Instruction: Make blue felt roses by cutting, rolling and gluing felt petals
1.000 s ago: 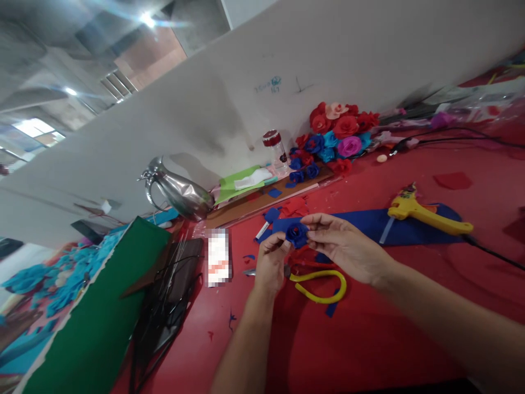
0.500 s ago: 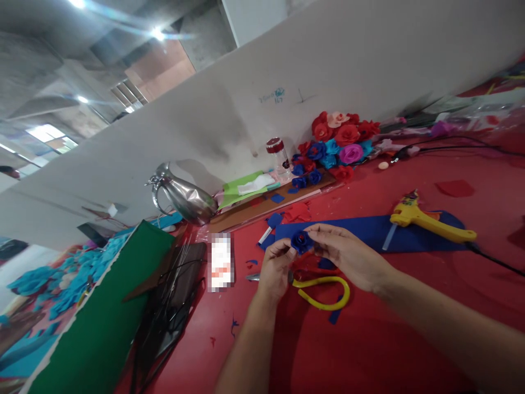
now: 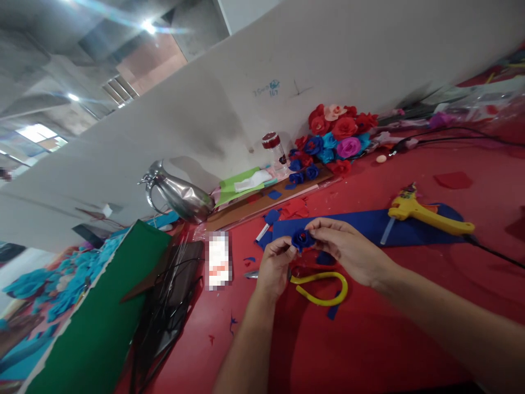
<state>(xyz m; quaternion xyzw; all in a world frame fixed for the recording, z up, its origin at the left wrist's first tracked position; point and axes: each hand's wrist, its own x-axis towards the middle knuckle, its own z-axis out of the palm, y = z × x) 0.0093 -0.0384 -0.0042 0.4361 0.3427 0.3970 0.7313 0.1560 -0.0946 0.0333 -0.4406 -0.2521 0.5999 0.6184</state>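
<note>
Between both hands, above the red table (image 3: pixel 311 339), is a small dark blue paper flower (image 3: pixel 301 241) with a bit of red at its centre. My left hand (image 3: pixel 276 265) pinches its left side. Thumb and fingertips of my right hand (image 3: pixel 348 246) close on its right upper petals. Yellow-handled scissors (image 3: pixel 324 301) lie just below, their blades partly hidden by my left hand. Behind the hands stretches a strip of blue sheet (image 3: pixel 361 224), with a yellow glue gun (image 3: pixel 430 216) resting on it at the right.
Along the wall stand a steel jug (image 3: pixel 180 191), a red-lidded glass jar (image 3: pixel 275 153) and a heap of paper flowers (image 3: pixel 340 131). A green board (image 3: pixel 98 312) and a dark pouch (image 3: pixel 186 273) are at the left. The glue gun's black cord (image 3: pixel 496 254) runs off right.
Both hands keep their pinch on the blue flower, which is turned very slightly. The whole view has shifted a little, so objects appear slightly further left and up.
</note>
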